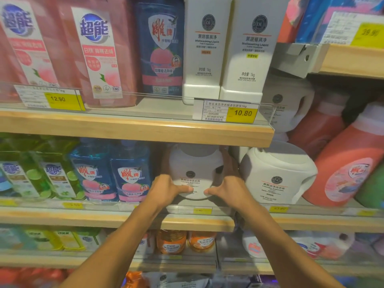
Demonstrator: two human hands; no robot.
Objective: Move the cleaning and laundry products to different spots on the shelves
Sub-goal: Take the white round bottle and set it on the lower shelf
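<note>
Laundry-capsule tubs, white, numbered two on the middle shelf: the held tub and the second tub, just to its right. The left hand and right hand clasped the held tub from either side — fingers wrapped round its flanks, both thumbs pressed on the front label. To its left stood two blue detergent bottles and two green bottles. On the upper shelf were two pink bottles, one dark blue bottle and two white dishwashing-liquid bottles, with two yellow price tags — 12.90 and 10.80. The held tub's top was cut off by the upper shelf's edge, and the fingertips behind it were hidden. Apart from two orange jars, the goods on the lower shelves were too blurred to count.
</note>
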